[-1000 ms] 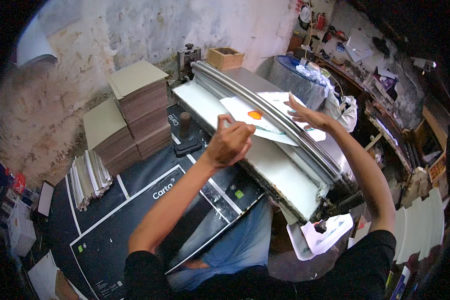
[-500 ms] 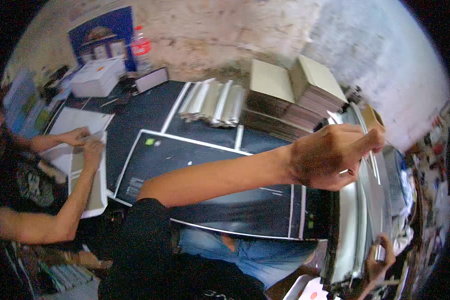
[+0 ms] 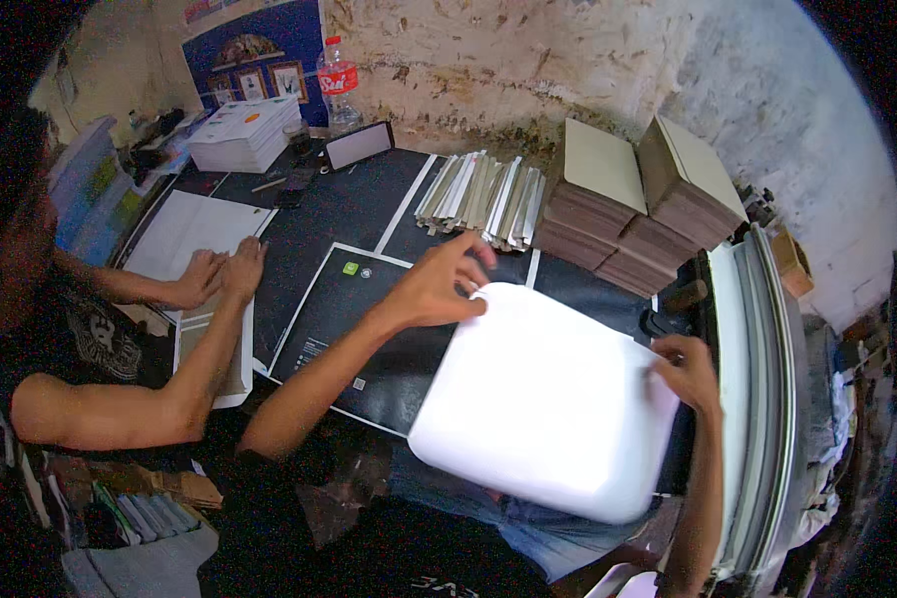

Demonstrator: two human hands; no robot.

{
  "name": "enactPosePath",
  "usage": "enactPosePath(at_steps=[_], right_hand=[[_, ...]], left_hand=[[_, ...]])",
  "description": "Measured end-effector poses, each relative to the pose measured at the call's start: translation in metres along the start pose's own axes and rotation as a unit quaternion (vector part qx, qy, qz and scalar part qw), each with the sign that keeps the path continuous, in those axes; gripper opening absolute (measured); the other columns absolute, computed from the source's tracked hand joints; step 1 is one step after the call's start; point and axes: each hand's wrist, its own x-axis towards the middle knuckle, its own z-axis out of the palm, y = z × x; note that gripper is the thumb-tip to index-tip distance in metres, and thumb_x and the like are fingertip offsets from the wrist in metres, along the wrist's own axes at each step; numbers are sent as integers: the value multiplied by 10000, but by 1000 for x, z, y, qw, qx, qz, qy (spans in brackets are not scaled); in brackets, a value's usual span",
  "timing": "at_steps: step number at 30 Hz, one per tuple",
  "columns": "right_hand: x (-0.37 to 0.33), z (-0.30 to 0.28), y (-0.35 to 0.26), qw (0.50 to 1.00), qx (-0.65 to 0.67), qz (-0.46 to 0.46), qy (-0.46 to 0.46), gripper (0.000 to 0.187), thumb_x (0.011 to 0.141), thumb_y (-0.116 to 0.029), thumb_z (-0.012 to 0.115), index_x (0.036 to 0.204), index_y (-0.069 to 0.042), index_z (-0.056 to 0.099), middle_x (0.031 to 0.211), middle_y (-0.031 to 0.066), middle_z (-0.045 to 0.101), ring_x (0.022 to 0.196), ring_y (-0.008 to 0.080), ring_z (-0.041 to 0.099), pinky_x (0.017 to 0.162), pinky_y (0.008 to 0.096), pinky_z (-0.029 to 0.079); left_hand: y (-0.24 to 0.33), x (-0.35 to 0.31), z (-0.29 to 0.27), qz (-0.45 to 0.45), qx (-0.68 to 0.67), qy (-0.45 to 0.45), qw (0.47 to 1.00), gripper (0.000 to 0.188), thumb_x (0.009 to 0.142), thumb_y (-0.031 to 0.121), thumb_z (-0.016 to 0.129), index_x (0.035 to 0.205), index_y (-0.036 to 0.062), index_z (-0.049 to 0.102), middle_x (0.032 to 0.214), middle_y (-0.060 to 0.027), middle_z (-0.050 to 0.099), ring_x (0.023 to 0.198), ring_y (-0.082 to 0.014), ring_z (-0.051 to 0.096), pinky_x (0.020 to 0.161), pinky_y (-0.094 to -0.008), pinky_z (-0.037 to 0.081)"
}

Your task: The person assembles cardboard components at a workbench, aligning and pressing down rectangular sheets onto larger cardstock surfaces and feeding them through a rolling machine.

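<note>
A white sheet with rounded corners (image 3: pixel 553 409) is held tilted above the near part of the dark tabletop and over my lap. My left hand (image 3: pixel 444 284) pinches its far left corner between thumb and finger, the other fingers curled loosely above. At the sheet's right edge, my right hand (image 3: pixel 686 371) grips the upper part with bent fingers; some fingertips are hidden. Beneath the sheet lies a dark mat with white border lines (image 3: pixel 369 359), partly covered.
Stacked greyish boards (image 3: pixel 598 169) stand at the back right, beside a bundle of narrow strips (image 3: pixel 478 199). Long sheets (image 3: pixel 757 399) line the right side. At left, a co-worker's hands (image 3: pixel 224 274) press a white sheet. A bottle (image 3: pixel 339 85), phone (image 3: pixel 359 147) and paper stack (image 3: pixel 244 135) stand behind.
The white sheet has come over the mat, now between both hands. My left hand has drawn back from the far right to the sheet's corner; my right hand has risen from the lower right.
</note>
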Motion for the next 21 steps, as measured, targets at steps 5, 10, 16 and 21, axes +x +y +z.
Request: enactPosePath(at_steps=[5, 10, 16, 21], right_hand=[[80, 104, 30, 992, -59, -95, 52, 336, 732, -151, 741, 1022, 17, 755, 1009, 252, 732, 940, 379, 725, 856, 435, 567], [91, 116, 34, 995, -88, -34, 42, 402, 744, -150, 743, 1120, -8, 730, 1056, 244, 722, 955, 419, 703, 888, 466, 559], [4, 44, 19, 959, -29, -57, 275, 469, 831, -95, 723, 1291, -42, 645, 1205, 211, 687, 1150, 338, 646, 999, 402, 502], [-141, 2, 6, 932, -163, 146, 290, 687, 881, -37, 560, 1541, -144, 400, 1407, 130, 616, 1286, 317, 565, 1010, 461, 485]], left_hand=[[-105, 6, -18, -63, 143, 87, 984, 499, 659, -7, 753, 1114, 62, 561, 986, -115, 658, 901, -239, 668, 789, -352, 568], [-45, 3, 51, 55, 312, -23, 948, 587, 633, 120, 809, 1180, 122, 595, 1239, -126, 573, 1244, -320, 483, 1051, -509, 367], [-12, -23, 101, 27, 307, -208, 928, 749, 574, 271, 853, 1272, 152, 610, 1272, -113, 557, 1250, -321, 452, 1051, -517, 286], [-24, -23, 117, -9, 330, -210, 920, 800, 540, 228, 874, 1291, 161, 607, 1296, -115, 529, 1260, -304, 444, 1079, -511, 276]])
